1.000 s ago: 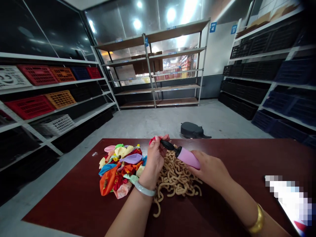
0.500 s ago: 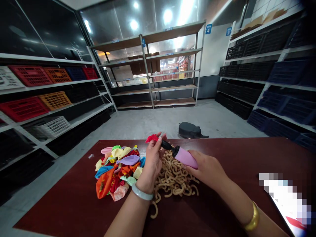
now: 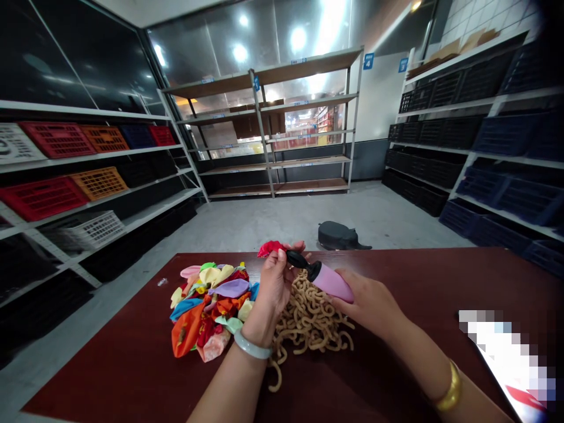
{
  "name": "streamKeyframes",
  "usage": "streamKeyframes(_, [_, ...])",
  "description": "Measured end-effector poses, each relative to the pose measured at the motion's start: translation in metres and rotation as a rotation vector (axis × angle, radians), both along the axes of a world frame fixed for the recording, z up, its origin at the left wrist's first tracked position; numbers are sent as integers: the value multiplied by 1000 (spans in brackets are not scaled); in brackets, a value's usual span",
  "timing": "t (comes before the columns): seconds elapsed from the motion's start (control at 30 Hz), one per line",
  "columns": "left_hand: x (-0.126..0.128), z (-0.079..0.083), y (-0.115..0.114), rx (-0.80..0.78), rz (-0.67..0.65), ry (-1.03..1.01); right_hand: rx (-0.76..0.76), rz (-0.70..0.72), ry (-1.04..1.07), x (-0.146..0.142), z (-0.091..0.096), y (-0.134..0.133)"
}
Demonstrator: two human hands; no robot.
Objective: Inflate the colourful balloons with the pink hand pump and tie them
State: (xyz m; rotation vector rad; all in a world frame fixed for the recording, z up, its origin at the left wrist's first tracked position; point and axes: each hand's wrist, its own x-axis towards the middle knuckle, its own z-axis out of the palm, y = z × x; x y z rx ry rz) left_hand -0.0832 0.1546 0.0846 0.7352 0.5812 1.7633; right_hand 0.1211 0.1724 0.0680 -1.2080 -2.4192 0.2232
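My left hand point(image 3: 275, 282) is closed around the neck of a limp red balloon point(image 3: 269, 248), pinching it at the black nozzle of a pink hand pump point(image 3: 328, 281). My right hand point(image 3: 370, 302) grips the pump's pink barrel, which tilts up to the left. Both hands hover above a heap of tan curled strings point(image 3: 308, 320) on the dark red table point(image 3: 132, 364). A pile of flat balloons in many colours point(image 3: 209, 308) lies just left of my left wrist.
A blurred-out flat object point(image 3: 511, 352) lies at the table's right front edge. A black bag point(image 3: 339, 236) sits on the floor beyond the table. Metal shelves with coloured crates point(image 3: 66, 176) line the left wall, dark crates point(image 3: 484, 153) the right.
Both hands have held the balloon neck and the pump throughout. More of the red balloon shows above my left fingers. The view has shifted slightly.
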Motion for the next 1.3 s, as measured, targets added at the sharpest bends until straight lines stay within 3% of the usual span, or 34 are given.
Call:
streamKeyframes(0.17, [11, -1, -1, -33, -21, -7, -15, 10, -2, -1, -1, -2])
streamKeyframes(0.37, [14, -2, 3, 10, 98, -146, -7, 23, -23, -7, -8, -2])
streamKeyframes(0.63, [-70, 20, 2, 75, 302, -227, -37, 115, -48, -5, -10, -2])
streamKeyframes(0.73, [-84, 24, -2, 122, 360, -209, -35, 145, -58, -1, -8, 1])
streamKeyframes(0.87, [-72, 23, -3, 99, 359, -175, -16, 149, -95, 4, -5, 3])
streamKeyframes(1.1, [-37, 24, -10, 19, 35, -214, 37, 175, -83, 9, -1, 3])
streamKeyframes(1.3, [5, 14, -6, -49, 161, -261, 2, 179, -97, -3, 3, -7])
